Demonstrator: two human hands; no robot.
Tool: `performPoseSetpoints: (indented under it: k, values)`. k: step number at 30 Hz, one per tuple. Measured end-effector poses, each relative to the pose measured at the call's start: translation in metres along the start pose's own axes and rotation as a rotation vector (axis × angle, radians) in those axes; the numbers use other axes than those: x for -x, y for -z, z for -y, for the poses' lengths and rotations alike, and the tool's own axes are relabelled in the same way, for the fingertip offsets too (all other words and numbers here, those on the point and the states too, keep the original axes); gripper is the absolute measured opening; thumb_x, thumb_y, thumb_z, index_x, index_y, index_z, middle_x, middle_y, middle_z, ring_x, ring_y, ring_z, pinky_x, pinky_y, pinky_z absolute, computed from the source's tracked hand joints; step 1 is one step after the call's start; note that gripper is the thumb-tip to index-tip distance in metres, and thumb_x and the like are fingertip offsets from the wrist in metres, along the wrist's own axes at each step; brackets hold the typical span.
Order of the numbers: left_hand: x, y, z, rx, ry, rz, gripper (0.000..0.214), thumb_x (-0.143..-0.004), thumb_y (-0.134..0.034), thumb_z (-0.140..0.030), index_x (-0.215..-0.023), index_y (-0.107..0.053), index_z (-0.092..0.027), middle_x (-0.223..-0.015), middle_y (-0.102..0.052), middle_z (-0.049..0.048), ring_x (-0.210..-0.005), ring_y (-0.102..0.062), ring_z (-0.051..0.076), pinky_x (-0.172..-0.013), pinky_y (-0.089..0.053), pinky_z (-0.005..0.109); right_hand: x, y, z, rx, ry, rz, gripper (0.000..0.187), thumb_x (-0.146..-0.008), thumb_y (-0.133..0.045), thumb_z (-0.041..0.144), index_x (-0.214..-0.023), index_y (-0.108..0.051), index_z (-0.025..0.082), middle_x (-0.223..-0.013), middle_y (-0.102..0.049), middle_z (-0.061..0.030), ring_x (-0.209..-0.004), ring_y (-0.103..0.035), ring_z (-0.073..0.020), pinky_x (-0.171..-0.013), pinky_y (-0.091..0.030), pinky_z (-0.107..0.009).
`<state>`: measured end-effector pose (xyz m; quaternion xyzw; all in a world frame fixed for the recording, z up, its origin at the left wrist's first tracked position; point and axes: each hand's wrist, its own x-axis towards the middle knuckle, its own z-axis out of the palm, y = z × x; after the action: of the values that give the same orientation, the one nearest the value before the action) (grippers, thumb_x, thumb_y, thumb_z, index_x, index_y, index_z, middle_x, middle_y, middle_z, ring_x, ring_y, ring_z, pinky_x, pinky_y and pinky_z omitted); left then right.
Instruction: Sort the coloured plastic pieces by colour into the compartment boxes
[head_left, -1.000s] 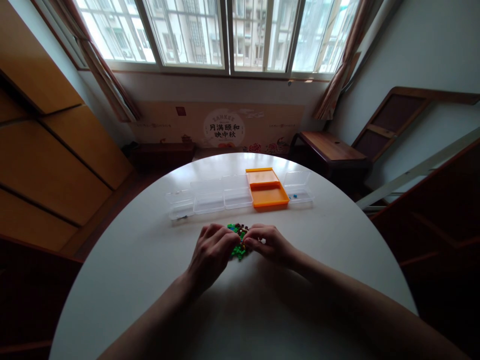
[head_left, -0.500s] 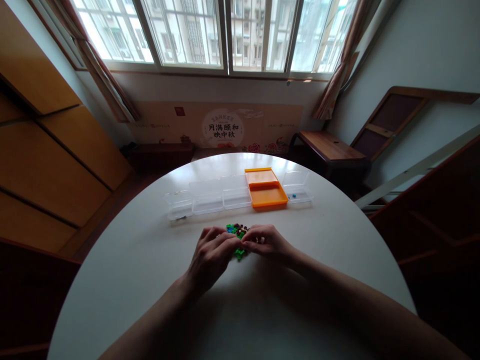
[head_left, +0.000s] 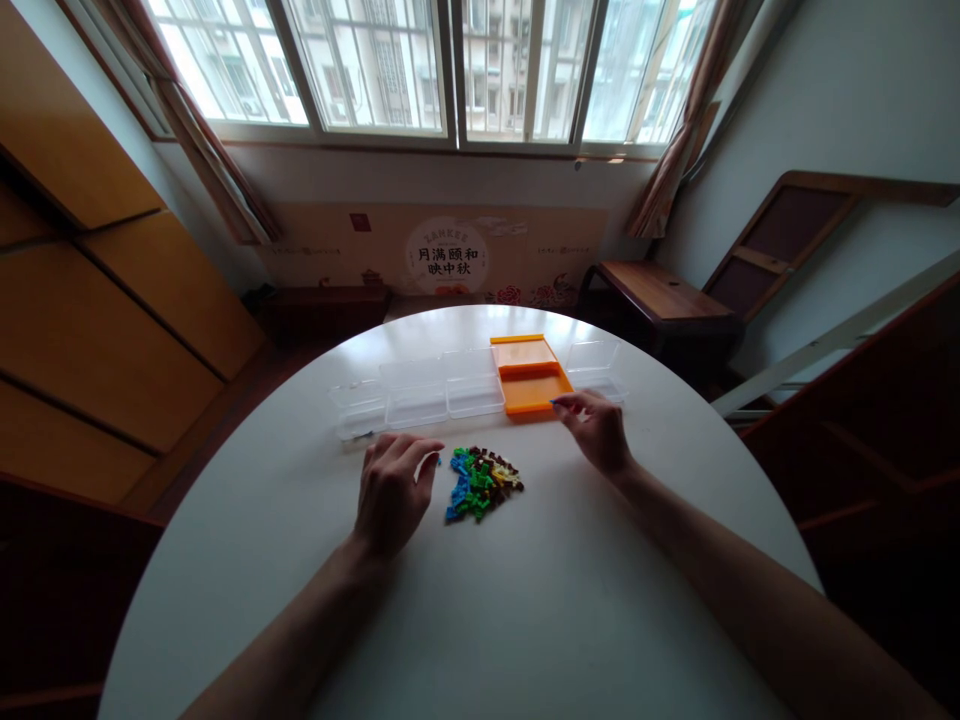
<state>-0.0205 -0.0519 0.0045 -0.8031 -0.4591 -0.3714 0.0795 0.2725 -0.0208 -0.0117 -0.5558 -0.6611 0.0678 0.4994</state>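
A small pile of tiny plastic pieces [head_left: 480, 480], green, blue, brown and yellow, lies on the round white table [head_left: 525, 620]. My left hand [head_left: 390, 490] rests just left of the pile, fingers curled, a small blue piece pinched at its fingertips. My right hand [head_left: 596, 425] is up near the orange box [head_left: 531, 380] and the right clear box [head_left: 596, 368], fingers pinched on a tiny blue piece. The clear box on the right holds a small blue piece.
Several clear plastic boxes [head_left: 420, 395] stand in a row left of the orange box. Beyond the table are windows, a wooden bench [head_left: 660, 295] at the right and wooden cabinets [head_left: 112, 300] at the left.
Both hands have left the pile. My right hand moved up and right toward the boxes with a blue piece; my left hand drew back to the left. The pile now shows fully.
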Motion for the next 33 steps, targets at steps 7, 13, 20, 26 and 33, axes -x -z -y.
performPoseSetpoints:
  k: [7,13,20,26,33]
  values:
    - [0.004,-0.003,0.003,-0.032,0.037,0.06,0.011,-0.084,-0.058,-0.015,-0.087,-0.067,-0.02,-0.085,-0.068,0.004,-0.084,-0.056,0.023,-0.077,-0.04,0.037,-0.019,0.02,-0.054,0.134,-0.297,-0.235,0.032,-0.077,-0.06,0.039,-0.087,-0.075,0.012,-0.077,-0.072,-0.0095,-0.06,-0.055,-0.0176,-0.065,-0.047,-0.032]
    - [0.006,-0.006,0.007,-0.046,0.057,0.107,0.014,-0.083,-0.057,-0.015,-0.09,-0.067,-0.021,-0.089,-0.067,0.0045,-0.089,-0.055,0.024,-0.078,-0.04,0.038,-0.019,0.019,-0.056,0.094,-0.345,-0.238,0.036,-0.076,-0.06,0.04,-0.091,-0.076,0.011,-0.083,-0.073,-0.0109,-0.063,-0.055,-0.0177,-0.066,-0.047,-0.032]
    - [0.007,-0.008,0.007,-0.048,0.063,0.18,0.021,-0.078,-0.055,-0.012,-0.091,-0.068,-0.022,-0.092,-0.067,0.0047,-0.091,-0.055,0.025,-0.08,-0.04,0.04,-0.016,0.015,-0.044,0.048,-0.306,-0.202,0.034,-0.076,-0.059,0.039,-0.09,-0.075,0.012,-0.083,-0.073,-0.0108,-0.063,-0.057,-0.0177,-0.065,-0.048,-0.032]
    - [0.007,-0.008,0.01,-0.099,0.05,0.144,0.014,-0.08,-0.057,-0.021,-0.087,-0.069,-0.022,-0.089,-0.067,0.0053,-0.087,-0.054,0.025,-0.075,-0.039,0.039,-0.013,0.01,-0.027,0.022,-0.223,-0.138,0.03,-0.078,-0.057,0.037,-0.087,-0.075,0.014,-0.084,-0.073,-0.0092,-0.063,-0.056,-0.0174,-0.065,-0.048,-0.032]
    - [0.005,-0.006,0.009,-0.061,0.05,0.162,0.009,-0.083,-0.06,-0.021,-0.081,-0.069,-0.022,-0.087,-0.067,0.0046,-0.087,-0.054,0.024,-0.076,-0.038,0.038,-0.005,0.003,-0.001,-0.064,-0.176,-0.061,0.024,-0.079,-0.058,0.031,-0.086,-0.074,0.015,-0.081,-0.071,-0.0071,-0.063,-0.056,-0.0161,-0.065,-0.047,-0.031]
